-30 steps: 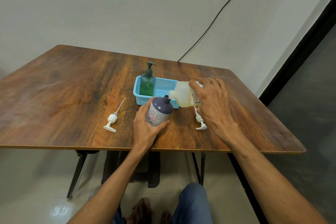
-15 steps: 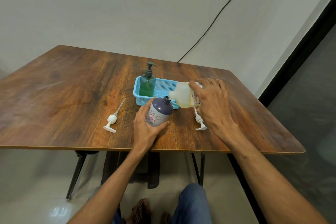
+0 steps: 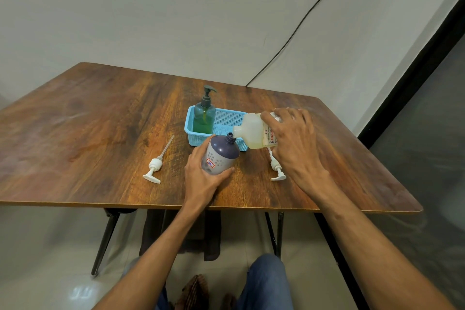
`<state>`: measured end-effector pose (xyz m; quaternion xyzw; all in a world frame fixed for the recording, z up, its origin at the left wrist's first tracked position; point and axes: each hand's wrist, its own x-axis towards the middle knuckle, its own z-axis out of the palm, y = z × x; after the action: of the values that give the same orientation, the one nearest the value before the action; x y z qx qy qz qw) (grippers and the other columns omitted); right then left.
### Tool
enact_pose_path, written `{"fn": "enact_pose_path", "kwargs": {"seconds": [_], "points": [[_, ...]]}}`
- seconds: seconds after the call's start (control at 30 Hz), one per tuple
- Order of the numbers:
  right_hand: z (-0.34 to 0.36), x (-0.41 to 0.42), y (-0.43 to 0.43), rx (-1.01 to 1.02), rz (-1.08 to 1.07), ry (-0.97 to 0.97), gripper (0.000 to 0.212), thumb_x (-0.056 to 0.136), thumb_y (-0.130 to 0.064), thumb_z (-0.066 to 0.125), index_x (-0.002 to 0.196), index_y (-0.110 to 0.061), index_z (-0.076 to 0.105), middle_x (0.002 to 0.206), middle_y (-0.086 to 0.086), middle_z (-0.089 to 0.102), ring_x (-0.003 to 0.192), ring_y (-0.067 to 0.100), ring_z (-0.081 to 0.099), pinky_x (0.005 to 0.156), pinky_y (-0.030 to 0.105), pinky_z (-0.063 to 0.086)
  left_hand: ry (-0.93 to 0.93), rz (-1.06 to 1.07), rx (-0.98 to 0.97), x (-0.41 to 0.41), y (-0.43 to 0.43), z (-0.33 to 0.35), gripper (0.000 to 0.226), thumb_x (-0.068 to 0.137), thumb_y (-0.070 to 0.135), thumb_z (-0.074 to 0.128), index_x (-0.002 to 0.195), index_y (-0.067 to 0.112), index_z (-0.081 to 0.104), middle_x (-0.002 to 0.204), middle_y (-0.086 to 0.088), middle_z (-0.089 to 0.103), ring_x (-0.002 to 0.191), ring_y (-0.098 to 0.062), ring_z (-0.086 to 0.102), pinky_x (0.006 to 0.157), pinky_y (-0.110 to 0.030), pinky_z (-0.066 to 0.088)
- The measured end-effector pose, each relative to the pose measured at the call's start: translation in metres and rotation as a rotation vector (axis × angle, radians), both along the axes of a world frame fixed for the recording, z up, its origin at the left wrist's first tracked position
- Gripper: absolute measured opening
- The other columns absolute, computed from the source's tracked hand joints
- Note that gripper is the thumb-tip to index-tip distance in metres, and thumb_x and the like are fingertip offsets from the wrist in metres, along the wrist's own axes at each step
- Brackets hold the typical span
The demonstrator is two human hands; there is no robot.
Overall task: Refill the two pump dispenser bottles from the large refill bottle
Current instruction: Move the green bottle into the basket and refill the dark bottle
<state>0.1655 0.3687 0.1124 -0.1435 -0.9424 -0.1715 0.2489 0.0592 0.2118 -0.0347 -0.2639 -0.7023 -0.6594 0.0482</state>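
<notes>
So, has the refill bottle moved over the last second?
No. The refill bottle keeps its place against the blue basket, mouth still at the neck of the purple bottle.

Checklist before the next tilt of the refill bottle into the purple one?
1. Neck of purple bottle uncapped: ok.
2. Mouth of refill bottle at that neck: ok.
3. left hand grips purple bottle: ok.
4. right hand grips refill bottle: ok.
5. Liquid flowing: cannot tell.
6. Fill level in purple bottle: cannot tell, body opaque.
</notes>
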Motion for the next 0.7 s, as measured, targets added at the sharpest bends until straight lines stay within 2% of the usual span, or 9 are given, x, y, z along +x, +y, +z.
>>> {"fn": "enact_pose_path", "kwargs": {"seconds": [0.07, 0.33, 0.7], "points": [[-0.0007, -0.0001, -0.0001, 0.005, -0.002, 0.000, 0.077, 0.062, -0.017, 0.088, 0.132, -0.020, 0.056, 0.128, 0.016, 0.061, 0.119, 0.038, 0.053, 0.096, 0.051, 0.041, -0.003, 0.000, -0.003, 0.0002, 0.0001, 0.0002, 0.094, 0.063, 0.057, 0.084, 0.145, 0.032, 0.045, 0.141, 0.008, 0.056, 0.129, -0.011, 0.054, 0.108, -0.045, 0.051], [-0.0009, -0.0006, 0.0026, 0.019, -0.014, -0.009, 0.077, 0.062, -0.016, 0.087, 0.132, -0.022, 0.054, 0.128, 0.015, 0.060, 0.119, 0.037, 0.053, 0.096, 0.050, 0.041, -0.015, 0.010, -0.018, -0.0011, 0.0010, -0.0021, 0.097, 0.064, 0.059, 0.084, 0.148, 0.023, 0.048, 0.142, 0.003, 0.058, 0.129, -0.013, 0.055, 0.107, -0.048, 0.051], [-0.0001, -0.0010, 0.0021, 0.024, -0.010, -0.012, 0.077, 0.063, -0.015, 0.087, 0.132, -0.021, 0.054, 0.128, 0.015, 0.060, 0.119, 0.037, 0.053, 0.095, 0.050, 0.040, -0.021, 0.007, -0.013, -0.0005, 0.0012, -0.0016, 0.098, 0.064, 0.059, 0.083, 0.147, 0.024, 0.047, 0.142, 0.002, 0.057, 0.129, -0.014, 0.055, 0.109, -0.048, 0.050]]}}
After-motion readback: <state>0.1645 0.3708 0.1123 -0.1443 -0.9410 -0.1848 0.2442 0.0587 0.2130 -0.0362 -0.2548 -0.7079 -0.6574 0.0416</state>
